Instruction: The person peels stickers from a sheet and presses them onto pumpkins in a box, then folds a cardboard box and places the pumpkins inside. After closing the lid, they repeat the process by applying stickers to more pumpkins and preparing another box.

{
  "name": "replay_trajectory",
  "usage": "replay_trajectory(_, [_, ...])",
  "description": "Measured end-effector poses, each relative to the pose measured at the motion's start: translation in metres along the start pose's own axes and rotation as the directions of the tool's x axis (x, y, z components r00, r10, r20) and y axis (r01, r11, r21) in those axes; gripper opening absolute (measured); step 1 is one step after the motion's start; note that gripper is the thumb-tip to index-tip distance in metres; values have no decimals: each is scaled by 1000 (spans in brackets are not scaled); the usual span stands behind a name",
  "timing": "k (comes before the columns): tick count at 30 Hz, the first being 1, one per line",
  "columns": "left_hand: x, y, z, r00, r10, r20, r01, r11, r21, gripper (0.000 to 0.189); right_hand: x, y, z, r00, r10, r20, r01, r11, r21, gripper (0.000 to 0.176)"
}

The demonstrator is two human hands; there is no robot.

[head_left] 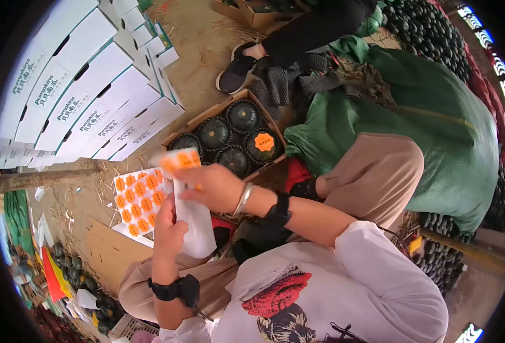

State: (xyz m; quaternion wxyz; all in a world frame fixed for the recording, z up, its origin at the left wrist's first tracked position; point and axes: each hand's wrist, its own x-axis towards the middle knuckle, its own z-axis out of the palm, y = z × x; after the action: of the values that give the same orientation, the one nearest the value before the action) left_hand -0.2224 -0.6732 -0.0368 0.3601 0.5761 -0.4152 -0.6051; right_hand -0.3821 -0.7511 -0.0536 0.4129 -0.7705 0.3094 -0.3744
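My left hand (169, 228) is closed around the edge of a white sticker sheet (194, 226). That sheet is bent over, and orange stickers show at its top end. Across the same sheet lies my right hand (215, 186), its fingers curled in a pinch at the upper part; motion smears the sheet's tip there. Whether a loose sticker is between those fingers I cannot make out. Beyond my hands, an open cardboard box (204, 116) holds several dark green pumpkins (214, 132) in black netting. One pumpkin carries an orange sticker (263, 143). Another sheet of orange stickers (140, 201) lies left of my hands.
White printed cartons (86, 97) are stacked at the left. A large green sack (435, 126) lies at the right, near heaped dark pumpkins (429, 34). Another person's leg and shoe (233, 77) are beyond the box. Flat cardboard (106, 251) lies at the left.
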Motion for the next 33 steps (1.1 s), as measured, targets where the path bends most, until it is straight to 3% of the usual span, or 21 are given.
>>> replay_trajectory(1, [-2,0,0,1000,19,12,-19,999,46,61,2,-13,-3,984,84,157,-84,996,-8,35])
replay_trajectory(3, [-7,-2,-2,998,62,23,-65,989,131,57,0,-9,11,978,169,118,-161,984,-72,26])
replay_trajectory(6, [-2,-4,3,997,58,-52,-53,994,100,45,-5,-11,10,984,167,70,-173,980,98,19])
replay_trajectory(9, [-4,-4,-3,999,-9,-48,9,1000,-9,40,0,7,6,887,368,278,-460,738,494,18])
replay_trajectory(10, [-3,-3,-6,999,-35,-29,33,998,-57,39,3,19,4,813,437,385,-581,571,580,16])
replay_trajectory(11, [-2,-3,-5,999,-7,-53,2,997,-78,39,4,28,4,790,442,425,-597,398,697,11])
replay_trajectory(13, [2,-2,1,994,49,-101,-61,992,-115,39,3,48,2,770,468,433,-600,302,740,12])
replay_trajectory(14, [5,0,3,990,36,-137,-53,991,-120,36,2,72,1,795,533,291,-550,428,717,12])
replay_trajectory(15, [7,0,1,983,44,-177,-47,999,-16,35,2,102,-3,809,572,138,-502,548,669,12])
replay_trajectory(16, [8,-1,-2,975,56,-216,-38,995,89,34,3,129,-15,833,530,-157,-493,841,222,11])
replay_trajectory(17, [10,-1,-5,964,77,-255,-28,981,193,33,6,155,-31,866,325,-379,-450,837,-312,11])
replay_trajectory(19, [12,1,-6,955,43,-292,12,983,182,28,10,194,-60,936,119,-330,-314,706,-635,12])
replay_trajectory(22, [14,1,-5,945,39,-325,34,976,214,23,15,230,-76,982,120,-146,-189,564,-804,11])
replay_trajectory(25, [18,5,-5,929,81,-360,6,972,234,21,10,243,-67,898,427,103,-117,458,-881,13])
replay_trajectory(26, [20,6,-5,924,95,-371,-6,972,234,20,-3,265,-59,955,266,131,-24,509,-861,16])
replay_trajectory(29, [23,-1,-8,914,79,-397,-17,987,158,21,-9,270,-65,955,205,213,70,543,-837,21])
replay_trajectory(33, [28,-6,-10,934,35,-356,3,995,104,23,11,260,-74,844,464,267,-38,549,-835,39])
